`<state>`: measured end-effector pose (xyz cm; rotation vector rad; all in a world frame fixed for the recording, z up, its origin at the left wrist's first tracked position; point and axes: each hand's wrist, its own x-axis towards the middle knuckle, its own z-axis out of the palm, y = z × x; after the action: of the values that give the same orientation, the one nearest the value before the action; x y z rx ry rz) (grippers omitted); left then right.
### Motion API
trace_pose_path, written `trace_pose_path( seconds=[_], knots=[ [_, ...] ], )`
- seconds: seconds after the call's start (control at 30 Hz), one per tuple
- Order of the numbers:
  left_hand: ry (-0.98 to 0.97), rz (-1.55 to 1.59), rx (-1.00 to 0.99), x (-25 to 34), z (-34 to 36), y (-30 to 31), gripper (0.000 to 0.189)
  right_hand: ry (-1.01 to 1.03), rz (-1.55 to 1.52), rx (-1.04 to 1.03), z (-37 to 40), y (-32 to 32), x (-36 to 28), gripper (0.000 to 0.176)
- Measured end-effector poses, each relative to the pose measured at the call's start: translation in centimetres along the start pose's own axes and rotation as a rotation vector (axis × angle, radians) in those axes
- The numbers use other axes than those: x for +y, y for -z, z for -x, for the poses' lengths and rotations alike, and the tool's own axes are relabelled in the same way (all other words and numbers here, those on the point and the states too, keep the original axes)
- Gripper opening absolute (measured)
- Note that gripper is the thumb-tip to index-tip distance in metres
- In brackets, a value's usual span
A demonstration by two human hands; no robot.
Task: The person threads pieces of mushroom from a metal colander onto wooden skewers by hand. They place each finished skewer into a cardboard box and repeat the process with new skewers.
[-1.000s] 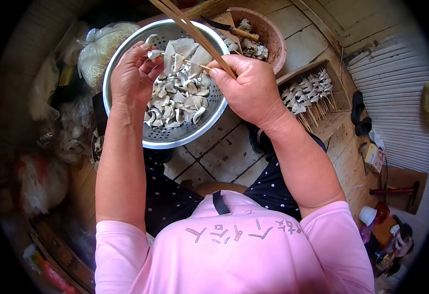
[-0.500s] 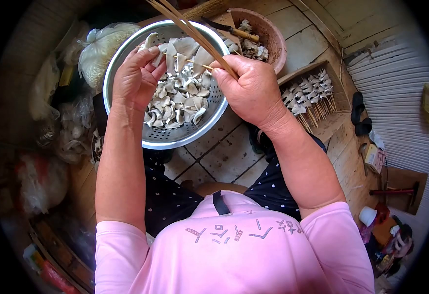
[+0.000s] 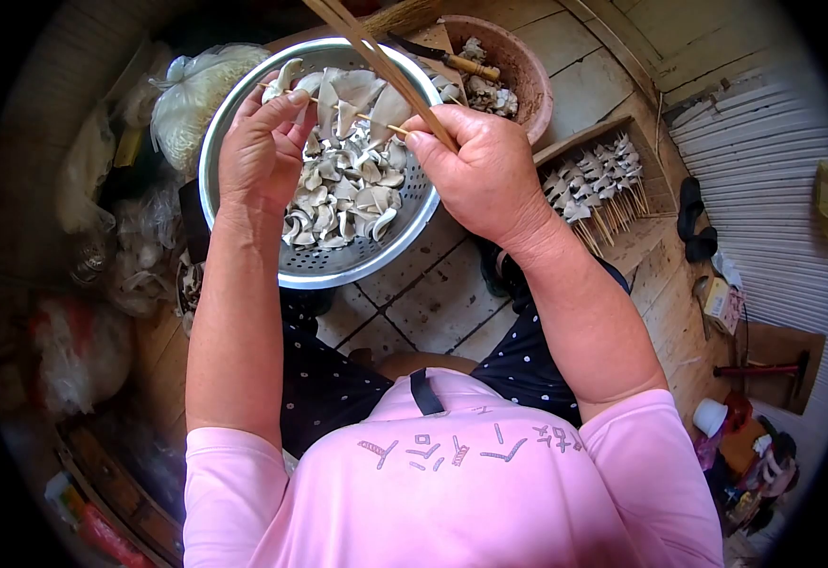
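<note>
My right hand is closed around a bundle of thin bamboo skewers slanting up and left. Its thumb and finger also pinch one single skewer, which runs left over the colander. Grey-white oyster mushroom pieces are threaded along that skewer. At its far end my left hand has its fingers curled on a pale mushroom piece; the exact grip is partly hidden. Below both hands is a metal colander holding many loose mushroom pieces.
A pinkish basin with mushroom scraps sits behind my right hand, a knife lying across its edge. To the right, a cardboard box holds rows of filled skewers. Plastic bags crowd the left side.
My left hand has shifted slightly, and a bare bit of skewer now shows near its fingers. A mushroom piece sits further right along the skewer. My right hand is nearly still.
</note>
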<state>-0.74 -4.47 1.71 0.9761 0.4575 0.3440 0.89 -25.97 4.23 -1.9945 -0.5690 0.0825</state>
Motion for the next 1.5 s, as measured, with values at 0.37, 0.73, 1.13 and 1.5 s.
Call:
trace_pose_path(
  seconds=[0.37, 0.73, 1.13, 1.5],
  knots=[
    [-0.002, 0.052, -0.045, 0.0, -0.2, 0.3, 0.045, -0.079, -0.057, -0.043, 0.1, 0.2, 0.0, 0.018],
    [0.113, 0.105, -0.068, -0.2, 0.2, 0.2, 0.042, -0.056, -0.030, 0.006, 0.0, 0.2, 0.0, 0.022],
    [0.166, 0.028, -0.122, -1.1, 1.0, -0.4, 0.031, -0.038, 0.005, -0.003, 0.0, 0.0, 0.0, 0.020],
    [0.115, 0.048, -0.039, -1.2, 0.7, -0.5, 0.034, -0.067, -0.053, -0.005, 0.0, 0.2, -0.1, 0.022]
  ],
)
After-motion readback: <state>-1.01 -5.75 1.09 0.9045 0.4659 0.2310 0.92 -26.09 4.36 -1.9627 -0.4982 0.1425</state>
